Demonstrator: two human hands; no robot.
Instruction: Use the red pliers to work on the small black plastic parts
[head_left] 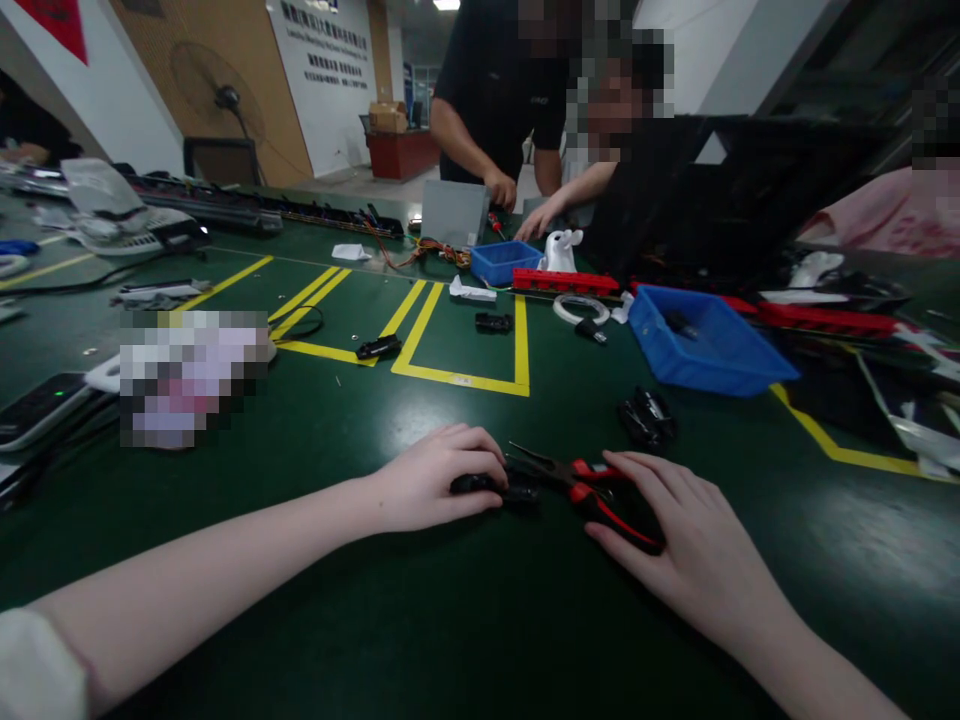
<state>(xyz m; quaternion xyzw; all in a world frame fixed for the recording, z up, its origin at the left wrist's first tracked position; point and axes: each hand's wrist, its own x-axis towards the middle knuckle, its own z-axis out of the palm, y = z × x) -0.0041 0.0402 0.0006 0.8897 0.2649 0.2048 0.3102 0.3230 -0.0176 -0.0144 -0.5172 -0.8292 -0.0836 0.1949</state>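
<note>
My left hand (442, 475) is closed around a small black plastic part (517, 492), which lies low over the green table (360, 620). To its right, my right hand (675, 520) grips needle-nose pliers (592, 492) with red and black handles. The slim jaws are parted and point left, close above the black part; I cannot tell whether they touch it. A cluster of similar black parts (646, 418) lies beyond my right hand. Another black part (493, 323) rests inside a yellow-taped outline, and one more (379, 347) sits across tape further left.
A blue tray (712, 375) stands at right, a smaller blue tray (504, 275) farther back. Red strips (566, 282) and a coiled white cable (581, 308) lie nearby. A blurred-out object (195, 380) and a white device (45, 405) are at left. Other people work across the table.
</note>
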